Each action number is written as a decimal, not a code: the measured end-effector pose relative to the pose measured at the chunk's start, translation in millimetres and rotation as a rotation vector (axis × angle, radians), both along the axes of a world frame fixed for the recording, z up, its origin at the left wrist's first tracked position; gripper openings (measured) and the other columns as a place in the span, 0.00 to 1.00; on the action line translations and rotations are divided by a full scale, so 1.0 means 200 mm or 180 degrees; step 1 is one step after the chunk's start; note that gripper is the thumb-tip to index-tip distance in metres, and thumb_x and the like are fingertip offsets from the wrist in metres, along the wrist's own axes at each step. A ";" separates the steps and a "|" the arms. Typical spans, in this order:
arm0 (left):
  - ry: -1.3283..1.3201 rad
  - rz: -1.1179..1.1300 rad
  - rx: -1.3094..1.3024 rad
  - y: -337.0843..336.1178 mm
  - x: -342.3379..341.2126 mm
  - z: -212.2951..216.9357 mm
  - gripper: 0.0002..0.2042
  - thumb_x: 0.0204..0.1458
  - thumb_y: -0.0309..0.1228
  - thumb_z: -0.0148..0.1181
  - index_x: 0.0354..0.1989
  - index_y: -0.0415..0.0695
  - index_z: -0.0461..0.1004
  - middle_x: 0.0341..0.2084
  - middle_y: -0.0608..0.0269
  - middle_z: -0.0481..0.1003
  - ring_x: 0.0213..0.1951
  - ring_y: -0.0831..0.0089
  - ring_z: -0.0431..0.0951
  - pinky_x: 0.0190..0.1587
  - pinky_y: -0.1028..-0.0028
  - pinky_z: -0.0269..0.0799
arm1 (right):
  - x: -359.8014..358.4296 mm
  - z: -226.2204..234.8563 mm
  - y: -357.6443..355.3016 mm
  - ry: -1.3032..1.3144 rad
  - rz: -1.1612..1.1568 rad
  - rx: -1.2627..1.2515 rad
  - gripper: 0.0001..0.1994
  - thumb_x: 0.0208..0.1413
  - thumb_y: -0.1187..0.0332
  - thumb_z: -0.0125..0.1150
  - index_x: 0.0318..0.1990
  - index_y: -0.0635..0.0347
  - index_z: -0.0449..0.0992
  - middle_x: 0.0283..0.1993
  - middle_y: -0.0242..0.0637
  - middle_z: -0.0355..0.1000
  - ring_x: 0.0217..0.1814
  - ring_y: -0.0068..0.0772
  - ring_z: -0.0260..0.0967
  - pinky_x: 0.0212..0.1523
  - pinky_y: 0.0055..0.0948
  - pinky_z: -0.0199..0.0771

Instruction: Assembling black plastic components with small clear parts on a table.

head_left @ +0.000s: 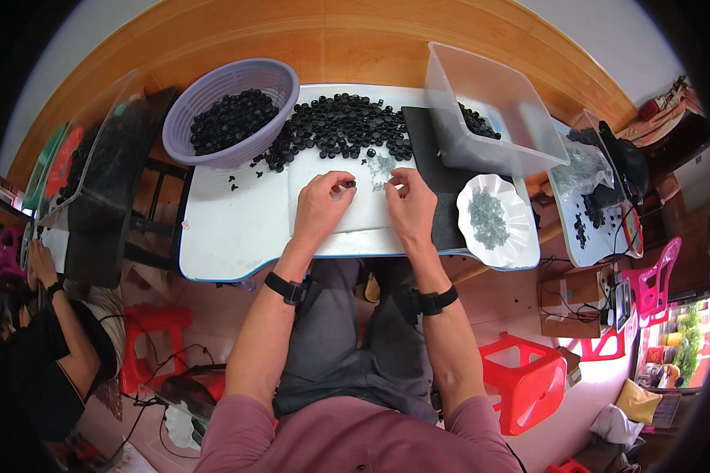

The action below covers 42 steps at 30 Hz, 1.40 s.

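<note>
- Your forearms enter from six o'clock, each with a dark wrist strap, and meet over the white surface (237, 229).
- Your left hand (321, 206): its grip is closed on a small black cap (350, 184), pinched at the fingertips just above the surface, near the picture's centre.
- Your right hand (409, 206): fingers curled at a scatter of small grey-green pieces (380, 165). The grip looks pinched, but whether a piece sits in it cannot be told; the parts are too small.
- At twelve o'clock from your hands, a loose heap of black caps (339, 126) spreads across the surface. Stray caps lie towards ten o'clock, near the lavender basket (233, 110), which is part full of the same caps.
- At three o'clock, a white scalloped dish (521, 229) holding more grey-green pieces overhangs the right edge of the surface. A black mat (434, 189) lies between it and your right hand.
- At one o'clock, a clear plastic bin (497, 110) rests tilted on the mat, with a few caps inside.
- Risk, judged: the dish at the edge could tip if your right elbow or wrist swings outward.
- Risk, judged: a light pinch could let the cap slip and roll among the strays, or off the near edge onto your lap.
- Risk, judged: a sweeping reach to twelve o'clock could push the heap into the grey-green scatter and mix the parts.
- At nine o'clock, beyond the surface, another person's hand and dark sleeve work at a separate place.
</note>
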<state>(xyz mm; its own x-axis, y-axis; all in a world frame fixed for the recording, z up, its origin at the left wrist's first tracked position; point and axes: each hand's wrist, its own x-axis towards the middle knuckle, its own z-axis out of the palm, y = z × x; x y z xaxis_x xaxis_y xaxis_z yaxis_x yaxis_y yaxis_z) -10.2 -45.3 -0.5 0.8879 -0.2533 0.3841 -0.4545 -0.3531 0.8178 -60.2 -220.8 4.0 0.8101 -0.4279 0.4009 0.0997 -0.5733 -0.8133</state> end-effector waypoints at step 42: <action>0.0220 -0.0273 -0.0061 -0.01 -0.01 -0.01 0.10 0.53 0.24 0.71 0.43 0.38 0.85 0.32 0.60 0.85 0.32 0.77 0.84 0.38 0.77 0.79 | -0.03 -0.04 0.11 -0.0315 0.0581 0.0650 0.07 0.56 0.78 0.66 0.41 0.62 0.85 0.36 0.38 0.82 0.29 0.26 0.76 0.31 0.24 0.74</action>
